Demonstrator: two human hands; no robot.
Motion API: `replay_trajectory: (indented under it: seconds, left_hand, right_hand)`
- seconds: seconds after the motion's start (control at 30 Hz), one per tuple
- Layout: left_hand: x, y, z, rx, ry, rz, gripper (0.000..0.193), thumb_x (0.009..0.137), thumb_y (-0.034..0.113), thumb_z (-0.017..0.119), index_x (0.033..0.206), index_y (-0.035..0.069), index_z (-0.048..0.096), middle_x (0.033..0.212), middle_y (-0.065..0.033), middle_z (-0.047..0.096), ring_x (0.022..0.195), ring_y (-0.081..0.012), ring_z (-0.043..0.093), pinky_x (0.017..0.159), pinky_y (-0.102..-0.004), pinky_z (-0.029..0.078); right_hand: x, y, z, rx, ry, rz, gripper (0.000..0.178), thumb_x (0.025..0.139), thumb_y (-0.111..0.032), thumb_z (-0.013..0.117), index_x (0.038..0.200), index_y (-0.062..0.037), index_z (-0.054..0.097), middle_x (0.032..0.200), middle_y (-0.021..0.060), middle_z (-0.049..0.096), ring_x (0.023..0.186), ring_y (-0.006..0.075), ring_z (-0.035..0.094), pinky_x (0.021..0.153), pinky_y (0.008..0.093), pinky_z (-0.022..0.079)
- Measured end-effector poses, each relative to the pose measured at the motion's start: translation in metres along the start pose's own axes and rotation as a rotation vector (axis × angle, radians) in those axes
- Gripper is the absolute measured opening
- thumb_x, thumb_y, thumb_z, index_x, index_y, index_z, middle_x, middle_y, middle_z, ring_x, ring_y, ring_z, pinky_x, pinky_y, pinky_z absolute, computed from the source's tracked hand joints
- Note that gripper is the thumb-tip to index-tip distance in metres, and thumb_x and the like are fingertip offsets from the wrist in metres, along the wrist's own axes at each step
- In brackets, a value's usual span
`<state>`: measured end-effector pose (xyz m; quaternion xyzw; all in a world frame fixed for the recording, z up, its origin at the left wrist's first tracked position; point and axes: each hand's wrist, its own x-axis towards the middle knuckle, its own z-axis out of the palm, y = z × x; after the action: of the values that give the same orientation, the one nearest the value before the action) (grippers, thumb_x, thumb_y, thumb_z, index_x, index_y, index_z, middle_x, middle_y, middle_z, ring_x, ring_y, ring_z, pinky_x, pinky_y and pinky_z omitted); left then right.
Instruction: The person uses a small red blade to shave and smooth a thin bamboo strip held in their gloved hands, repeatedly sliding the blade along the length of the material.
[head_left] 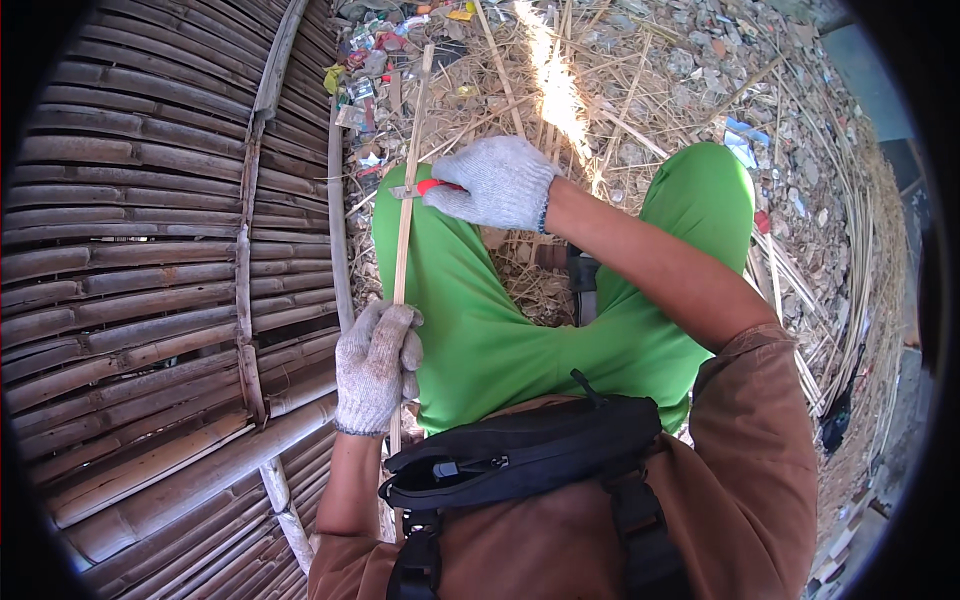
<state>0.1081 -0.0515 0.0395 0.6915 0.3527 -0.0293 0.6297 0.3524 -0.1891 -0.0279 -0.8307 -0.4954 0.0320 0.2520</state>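
A slatted bamboo structure (150,210) spreads away to the left of the left fingers, and litter-strewn ground (690,90) lies beyond the right fingers. The green trousers (465,320) fill the space just right of the left fingers, and the black waist bag (540,450) sits nearer the body than either set of fingers. The gloved right hand (497,183) has its fingers closed round a red-handled knife; the gloved left hand (375,365) has its fingers curled snugly on a bamboo strip (403,240). That long, pale strip runs from past the right fingers back under the left ones, toward the bag. Smallest is the knife (428,186), its short blade lying across the strip just left of the right fingers.

The step in hand looks like shaving or splitting the strip. The next move seems to call for steady left fingers and a controlled stroke along the grain, blade clear of the knee.
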Motion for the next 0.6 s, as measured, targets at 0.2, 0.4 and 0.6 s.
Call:
replay_trajectory:
  seconds: [0.2, 0.4, 0.6]
  left_hand:
    - [-0.019, 0.003, -0.003, 0.013, -0.007, -0.028, 0.030, 0.109, 0.029, 0.063, 0.104, 0.000, 0.068, 0.062, -0.0016, 0.057, 0.039, -0.0103, 0.045, 0.038, -0.0273, 0.035]
    - [-0.062, -0.015, -0.020, -0.108, -0.004, -0.126, 0.026, 0.107, 0.023, 0.064, 0.108, -0.002, 0.069, 0.060, -0.0018, 0.053, 0.042, -0.0084, 0.042, 0.038, -0.0266, 0.031]
    - [-0.033, -0.002, -0.014, -0.079, -0.028, -0.079, 0.026, 0.106, 0.026, 0.065, 0.106, 0.001, 0.069, 0.062, -0.0027, 0.057, 0.040, -0.0108, 0.045, 0.036, -0.0278, 0.033]
  right_hand:
    - [-0.003, 0.002, 0.000, -0.001, -0.020, 0.050, 0.043, 0.103, -0.050, 0.056, 0.096, -0.0121, 0.073, 0.086, 0.0186, 0.074, 0.082, 0.0413, 0.075, 0.073, 0.0562, 0.060]
    - [0.002, 0.024, 0.001, 0.019, 0.046, 0.091, 0.047, 0.105, -0.052, 0.053, 0.102, -0.0110, 0.077, 0.087, 0.0208, 0.075, 0.083, 0.0427, 0.075, 0.075, 0.0559, 0.060]
    - [-0.003, 0.005, -0.005, -0.004, -0.014, 0.067, 0.048, 0.106, -0.054, 0.055, 0.104, -0.0104, 0.076, 0.088, 0.0212, 0.075, 0.084, 0.0432, 0.074, 0.075, 0.0554, 0.059]
